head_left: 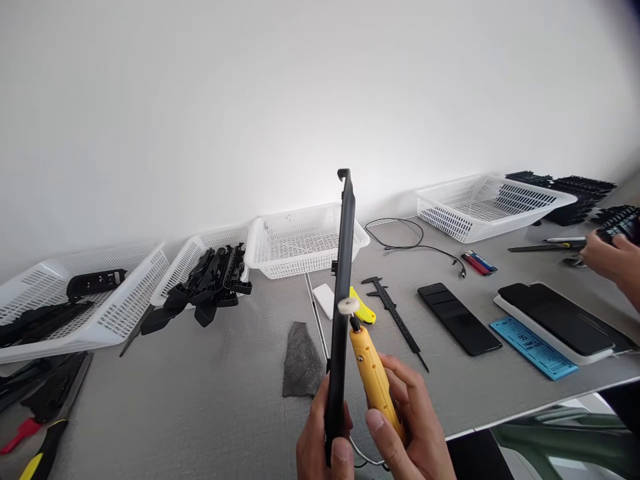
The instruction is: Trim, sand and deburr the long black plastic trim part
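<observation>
A long black plastic trim piece (344,240) stands upright before me, its lower end gripped by my left hand (316,433). My right hand (413,413) is wrapped round a yellow rotary tool (374,373). At the tool's tip, a small pale polishing wheel (349,306) overlaps the side of the trim piece; it looks to be touching it. Behind them lie a dark grey abrasive sheet (301,360), a yellow-handled cutter (363,307), a white block (325,300) and a black caliper (395,313).
White baskets (307,247) line the wall, with black parts (210,280) at the left. To the right lie phones (459,319), a blue card (534,348), lighters (479,263) and a cable (425,245). A co-worker's hands (613,260) hold a black part. Hand tools (47,447) lie at lower left.
</observation>
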### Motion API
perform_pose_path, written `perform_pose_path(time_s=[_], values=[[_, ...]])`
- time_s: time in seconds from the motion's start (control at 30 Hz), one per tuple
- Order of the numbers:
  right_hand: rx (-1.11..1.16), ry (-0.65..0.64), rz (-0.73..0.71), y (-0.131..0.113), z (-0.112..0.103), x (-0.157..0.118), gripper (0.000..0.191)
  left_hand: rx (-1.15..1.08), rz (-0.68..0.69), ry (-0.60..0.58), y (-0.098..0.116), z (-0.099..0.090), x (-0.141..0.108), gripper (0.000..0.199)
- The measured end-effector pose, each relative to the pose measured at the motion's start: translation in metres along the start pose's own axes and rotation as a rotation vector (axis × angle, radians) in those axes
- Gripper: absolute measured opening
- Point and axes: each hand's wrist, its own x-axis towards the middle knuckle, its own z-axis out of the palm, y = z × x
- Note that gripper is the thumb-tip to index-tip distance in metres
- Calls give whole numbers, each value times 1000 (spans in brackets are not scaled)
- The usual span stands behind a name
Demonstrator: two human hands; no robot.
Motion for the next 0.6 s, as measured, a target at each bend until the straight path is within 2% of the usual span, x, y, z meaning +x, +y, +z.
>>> perform_pose_path(time_s=[0.3,0.6], values=[[38,-47,-11,8,-6,-4,49,-124,-5,-77,23,-1,11,76],[-42,-46,-39,11,-9,-10,51,-118,-21,-98,32,1,18,81]])
